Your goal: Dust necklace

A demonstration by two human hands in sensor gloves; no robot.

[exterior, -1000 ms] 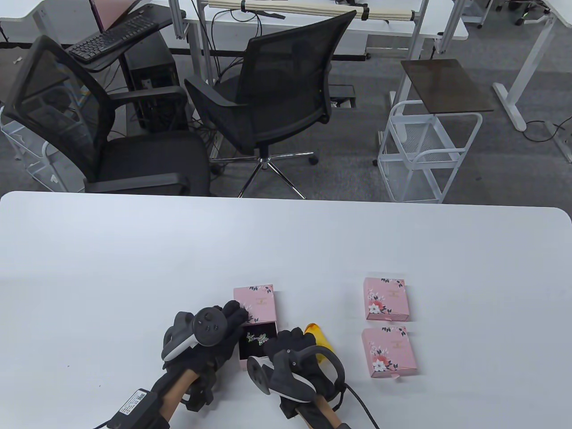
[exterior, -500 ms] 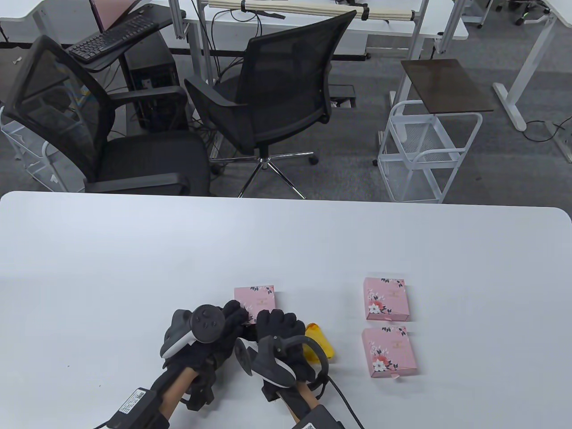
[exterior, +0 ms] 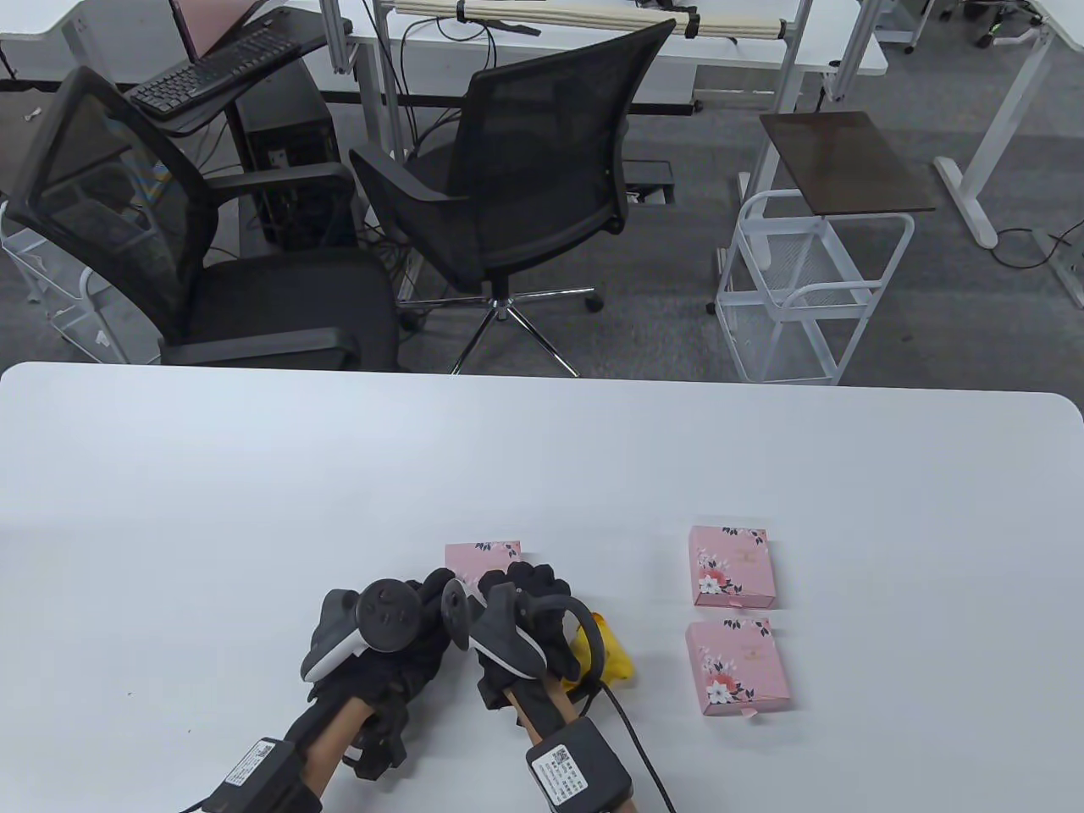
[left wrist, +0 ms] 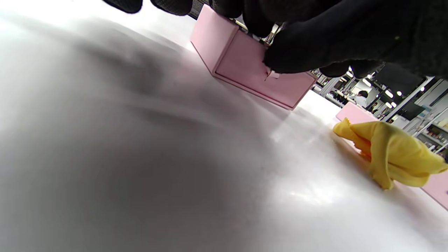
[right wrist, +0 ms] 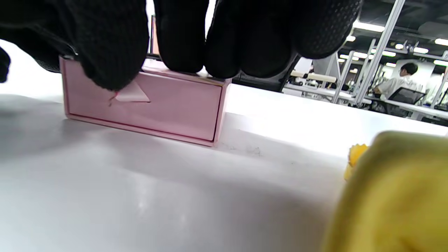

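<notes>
Nearby, yellow cloth point(exterior: 611, 656) beside hands; two boxes point(exterior: 733, 566) apart.

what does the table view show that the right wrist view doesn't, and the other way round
Only the table view shows the two other boxes, both trackers and the chairs. Only the right wrist view shows the drawer's pull tab under the right hand's fingers, and the drawer face flush with the sleeve. Both show the near box, the cloth and the table.
</notes>
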